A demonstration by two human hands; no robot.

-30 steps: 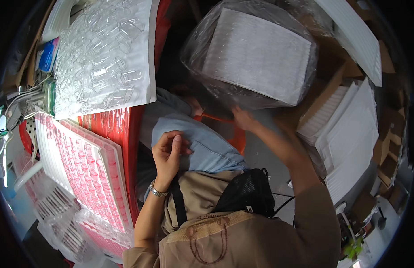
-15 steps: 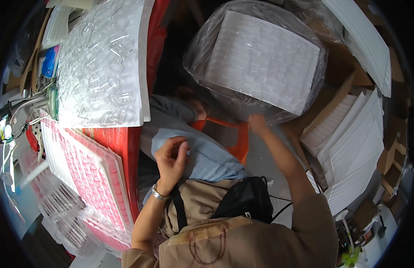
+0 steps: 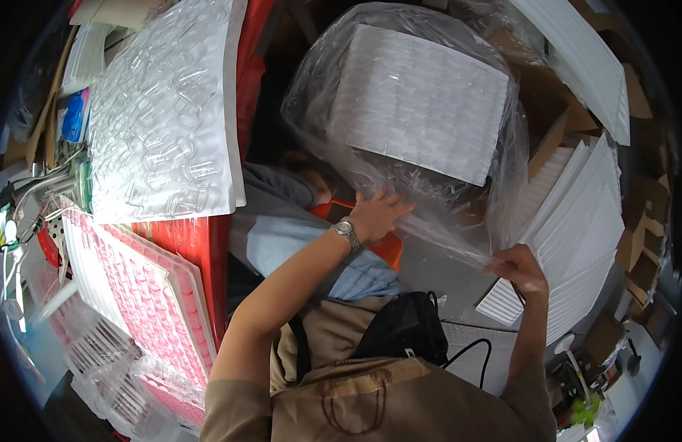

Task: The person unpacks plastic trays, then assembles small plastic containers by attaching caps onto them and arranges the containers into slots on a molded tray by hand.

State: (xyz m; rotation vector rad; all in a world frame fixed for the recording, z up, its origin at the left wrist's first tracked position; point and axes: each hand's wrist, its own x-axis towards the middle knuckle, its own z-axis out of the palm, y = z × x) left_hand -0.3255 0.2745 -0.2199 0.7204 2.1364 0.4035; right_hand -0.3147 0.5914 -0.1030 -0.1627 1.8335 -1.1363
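A large clear plastic bag wraps loosely around a box-shaped stack topped by a white ridged sheet. My right hand pinches the bag's near edge on the right, drawing the film out toward me. Against the near left side of the same bag lies my left hand, fingers spread, wearing a metal watch on its wrist. Whether its fingertips grip any film is not shown; the hand looks flat. The lower sides of the stack are partly hidden by wrinkled film.
On the left, a red-covered table carries a white sheet with small clear glass pieces. Pink-and-white trays lean beside it. White corrugated sheets and cardboard boxes stand on the right. An orange stool is near my leg.
My left hand has moved right and away from me onto the bag, its fingers spreading. My right hand has come nearer and to the right, pulling the bag's edge outward.
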